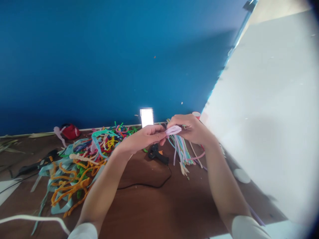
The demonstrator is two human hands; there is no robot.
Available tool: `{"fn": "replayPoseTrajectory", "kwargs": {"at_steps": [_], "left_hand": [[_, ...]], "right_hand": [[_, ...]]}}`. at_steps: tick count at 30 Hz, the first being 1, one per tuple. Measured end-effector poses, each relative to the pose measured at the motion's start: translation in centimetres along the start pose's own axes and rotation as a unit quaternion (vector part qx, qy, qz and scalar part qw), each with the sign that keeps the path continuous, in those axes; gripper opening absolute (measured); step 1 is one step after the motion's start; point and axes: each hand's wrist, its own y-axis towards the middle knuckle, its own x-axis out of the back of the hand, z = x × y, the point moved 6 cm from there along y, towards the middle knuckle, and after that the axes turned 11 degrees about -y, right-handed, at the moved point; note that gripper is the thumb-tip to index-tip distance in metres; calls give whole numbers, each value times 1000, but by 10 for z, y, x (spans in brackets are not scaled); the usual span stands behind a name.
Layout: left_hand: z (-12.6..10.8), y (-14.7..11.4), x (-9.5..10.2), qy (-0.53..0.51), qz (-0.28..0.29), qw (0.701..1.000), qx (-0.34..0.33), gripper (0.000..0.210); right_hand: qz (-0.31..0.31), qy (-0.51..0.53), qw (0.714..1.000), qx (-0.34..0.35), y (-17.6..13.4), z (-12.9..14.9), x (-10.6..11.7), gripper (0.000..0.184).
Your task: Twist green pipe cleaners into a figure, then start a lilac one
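Both my hands meet above the table around a pale lilac pipe cleaner (173, 130) bent into a narrow loop. The thumb and fingers of my left hand (147, 136) pinch its left end. My right hand (191, 127) closes on it from behind and the right, its fingertips partly hidden. Just below the hands, a black glue gun (158, 154) lies on the table with its cord trailing toward the front left. A bundle of pastel pipe cleaners (183, 152) spreads out under my right hand.
A tangled heap of coloured pipe cleaners (82, 166) covers the left of the brown table (149, 205). Behind my hands a lit phone (147, 117) leans by the blue wall (112, 59). A red pouch (71, 131) sits back left. A white panel (269, 109) rises on the right.
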Motion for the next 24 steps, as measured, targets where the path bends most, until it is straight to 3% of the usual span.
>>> {"fn": "replayPoseTrajectory", "kwargs": {"at_steps": [7,14,24], "left_hand": [[-5,2,1,-17,-22,999,-43,27],[-1,2,0,-36,-38,998,-21,31],[1,6,2,-77,-93,991,-63,31]], "right_hand": [[17,5,1000,-15,0,-3,-3,23],[18,20,999,-25,-1,-7,-2,9],[-4,33,998,-48,-2,-5,1,17]]}}
